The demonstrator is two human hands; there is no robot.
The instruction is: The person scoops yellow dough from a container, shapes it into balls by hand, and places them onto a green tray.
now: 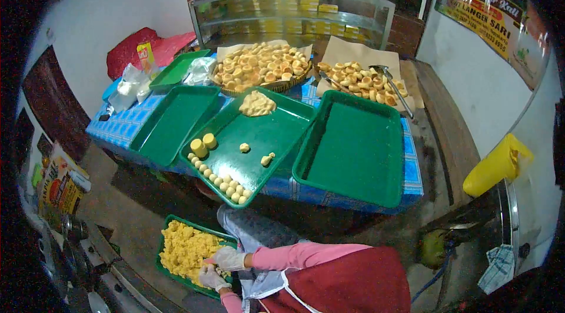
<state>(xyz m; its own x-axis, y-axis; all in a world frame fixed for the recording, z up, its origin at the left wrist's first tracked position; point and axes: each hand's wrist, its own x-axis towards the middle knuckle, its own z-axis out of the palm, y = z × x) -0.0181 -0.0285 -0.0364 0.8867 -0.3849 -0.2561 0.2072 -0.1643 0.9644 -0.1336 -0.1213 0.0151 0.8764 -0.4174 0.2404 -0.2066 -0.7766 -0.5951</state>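
Observation:
My right hand (229, 259), in a thin clear glove, is over the edge of a green tray holding a crumbly yellow mash (187, 249). Just below it is my left hand (213, 277), also gloved, with fingers curled. The hands are close together and both look closed; whatever lies between them is too small and hidden to name. Above them on the table, a green tray (282, 130) carries a lump of pale dough (257, 104), rows of small dough balls (226, 183), two yellow cylinders (199, 148) and two small dough pieces (244, 147).
Two more green trays, a left one (176, 116) and a right one (359, 154), flank it on the blue cloth (414, 160). Behind are a basket of baked buns (259, 65), more buns (359, 80) on paper with tongs (393, 86), and a glass display case (288, 15).

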